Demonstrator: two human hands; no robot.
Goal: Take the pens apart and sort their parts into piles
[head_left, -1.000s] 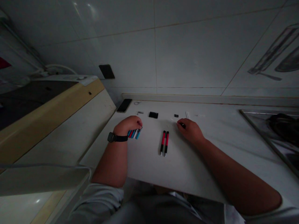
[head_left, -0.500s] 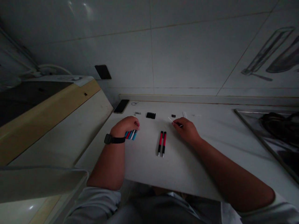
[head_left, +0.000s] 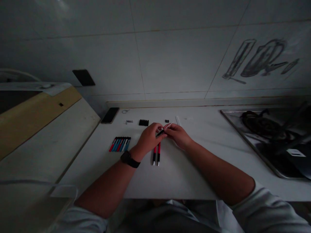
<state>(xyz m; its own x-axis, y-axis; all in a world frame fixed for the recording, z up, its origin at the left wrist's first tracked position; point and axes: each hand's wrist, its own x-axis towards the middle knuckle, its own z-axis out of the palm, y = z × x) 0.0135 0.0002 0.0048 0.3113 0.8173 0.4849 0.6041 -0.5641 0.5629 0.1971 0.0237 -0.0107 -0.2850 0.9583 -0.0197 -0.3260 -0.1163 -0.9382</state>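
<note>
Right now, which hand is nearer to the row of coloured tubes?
Left. The left hand is to the right of the coloured tubes, apart from them; the right hand is farther right, beyond the left hand.

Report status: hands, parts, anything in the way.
Left hand pinching black pen part. Right hand pinching thin white rod, close by it. Two red-and-black pens lying nearside, partly hidden by hands; no obstruction visible.

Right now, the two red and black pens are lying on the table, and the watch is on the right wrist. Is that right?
Not quite: the head view shows the watch on the left wrist. The two red and black pens are lying on the table.
</note>
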